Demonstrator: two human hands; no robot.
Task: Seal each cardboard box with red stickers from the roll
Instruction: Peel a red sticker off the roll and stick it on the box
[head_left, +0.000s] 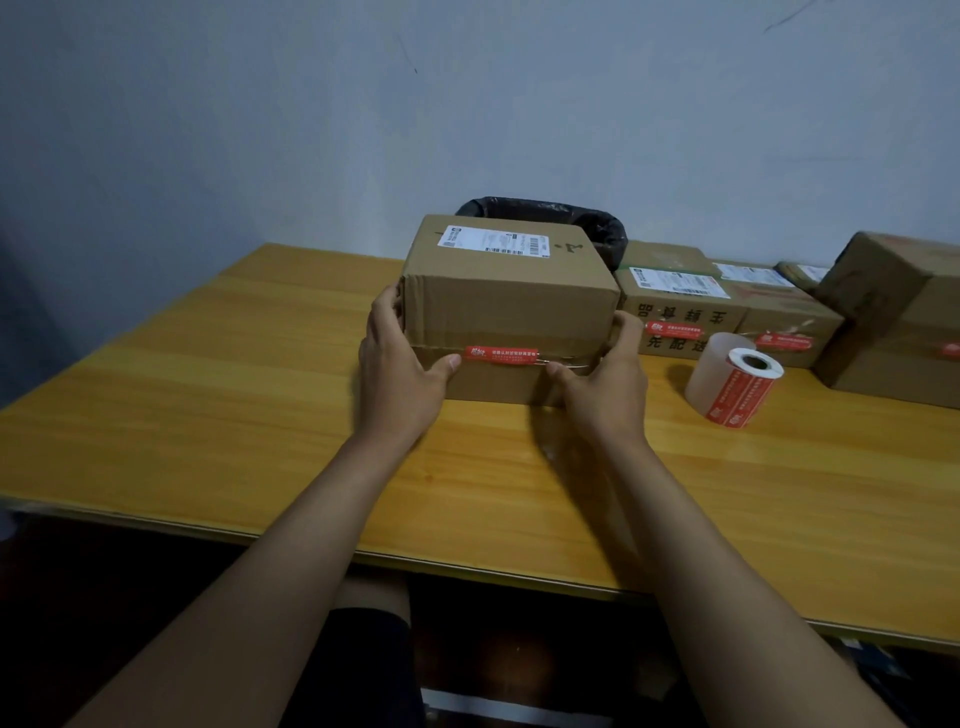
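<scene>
Two hands hold one cardboard box (506, 306) at bench (208, 389) centre. Left hand (397, 374) fingers wrap its 9 o'clock side, thumb pressing the red sticker (501, 355) on the front seam. Right hand (605, 379) fingers curl round the 3 o'clock side, thumb on seam. Sticker roll (735, 384) lies at 3 o'clock, near stickered boxes (727, 306).

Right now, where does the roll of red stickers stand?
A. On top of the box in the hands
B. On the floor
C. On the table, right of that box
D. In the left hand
C: the sticker roll lies on the table, right of the held box.
</scene>
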